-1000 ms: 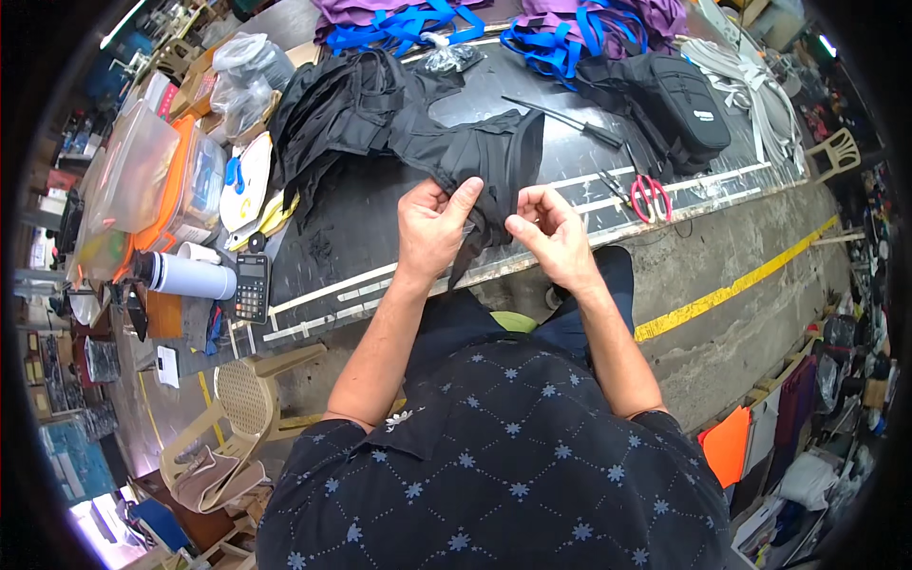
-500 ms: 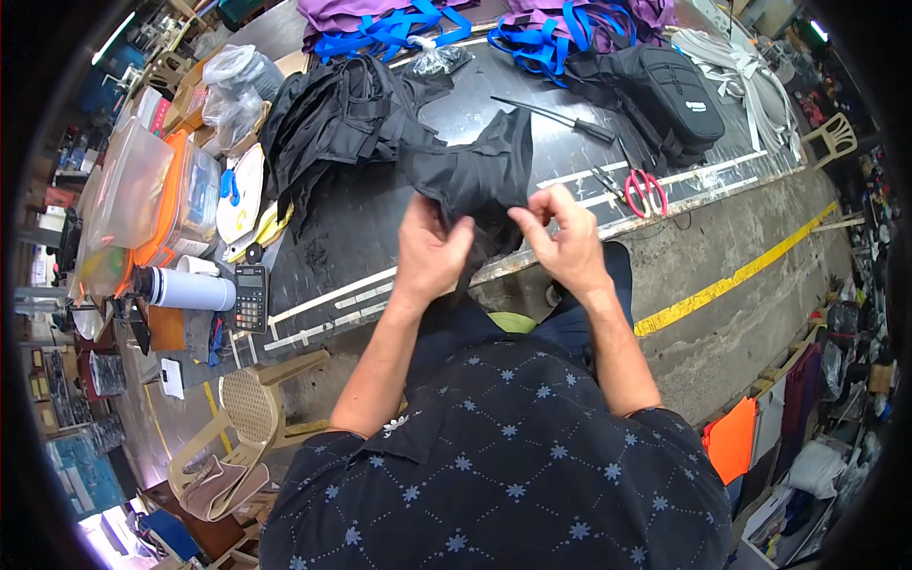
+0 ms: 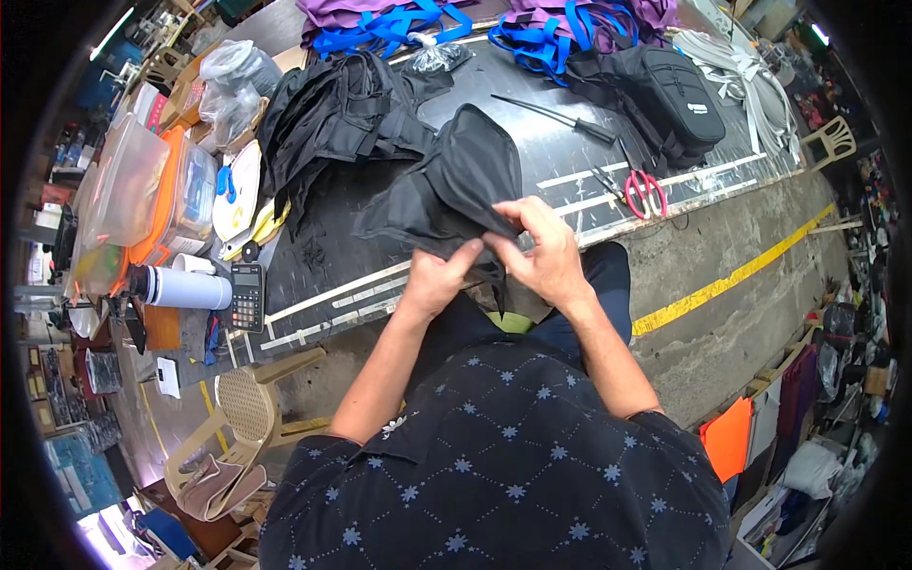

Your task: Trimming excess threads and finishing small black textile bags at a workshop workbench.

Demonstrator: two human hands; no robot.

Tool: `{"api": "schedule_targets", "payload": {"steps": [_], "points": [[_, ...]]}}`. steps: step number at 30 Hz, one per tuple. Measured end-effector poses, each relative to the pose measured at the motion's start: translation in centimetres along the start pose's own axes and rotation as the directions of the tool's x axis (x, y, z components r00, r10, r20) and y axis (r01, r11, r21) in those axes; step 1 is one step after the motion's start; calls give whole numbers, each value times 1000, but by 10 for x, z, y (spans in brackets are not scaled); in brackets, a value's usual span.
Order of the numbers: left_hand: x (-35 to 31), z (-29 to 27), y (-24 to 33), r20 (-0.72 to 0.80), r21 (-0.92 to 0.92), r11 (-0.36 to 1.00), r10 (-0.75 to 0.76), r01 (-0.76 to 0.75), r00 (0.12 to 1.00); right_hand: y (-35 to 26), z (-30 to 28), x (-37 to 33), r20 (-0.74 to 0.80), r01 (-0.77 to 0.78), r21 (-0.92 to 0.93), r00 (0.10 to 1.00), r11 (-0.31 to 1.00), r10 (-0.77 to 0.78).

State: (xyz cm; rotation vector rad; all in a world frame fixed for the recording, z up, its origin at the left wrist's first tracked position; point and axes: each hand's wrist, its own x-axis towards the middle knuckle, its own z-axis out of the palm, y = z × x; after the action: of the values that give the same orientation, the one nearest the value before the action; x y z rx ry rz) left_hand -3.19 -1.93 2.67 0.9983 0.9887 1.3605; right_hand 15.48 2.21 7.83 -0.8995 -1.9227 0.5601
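Note:
A black sewn fabric piece (image 3: 470,166), perhaps part of a bag, spreads over the near edge of the worktable, its seamed flaps fanned to the left and upward. My left hand (image 3: 437,282) pinches its lower edge between thumb and fingers. Close beside it, my right hand (image 3: 543,256) grips the right lower side, thumb and forefinger together on the cloth. A narrow dark end hangs below the hands. Beyond lies a heap of similar black fabric pieces (image 3: 347,119).
On the metal table (image 3: 551,142) lie a black-handled pointed tool (image 3: 579,125), red-handled scissors (image 3: 646,193), a black bag (image 3: 670,100) and blue straps (image 3: 380,36). A calculator (image 3: 248,296), bottle (image 3: 185,288) and plastic bins (image 3: 133,185) stand left. A chair (image 3: 249,404) is near the left.
The black piece has been turned and opened out, its flaps now fanning left and up. My right hand has moved left and slightly down, closer to my left hand, which has shifted slightly lower.

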Motion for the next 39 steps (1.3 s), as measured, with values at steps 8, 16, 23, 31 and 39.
{"api": "schedule_targets", "payload": {"steps": [8,16,23,31,39], "points": [[0,-51,9,-292,-46,957,-287,286,912,9,-9,14,-137,-174,106,973,979,188],[-60,2,52,-121,-10,982,186,-188,975,-7,15,40,-190,176,3,966,984,-173],[-26,-24,10,-11,-758,650,-103,59,995,-50,37,14,55,538,-31,843,842,-536],[-5,-25,-33,-28,-870,489,-187,69,982,-52,39,4,85,608,21,790,794,-607],[-5,-29,2,-21,-870,491,-138,50,990,-56,36,-1,159,636,137,743,759,-651]]}}
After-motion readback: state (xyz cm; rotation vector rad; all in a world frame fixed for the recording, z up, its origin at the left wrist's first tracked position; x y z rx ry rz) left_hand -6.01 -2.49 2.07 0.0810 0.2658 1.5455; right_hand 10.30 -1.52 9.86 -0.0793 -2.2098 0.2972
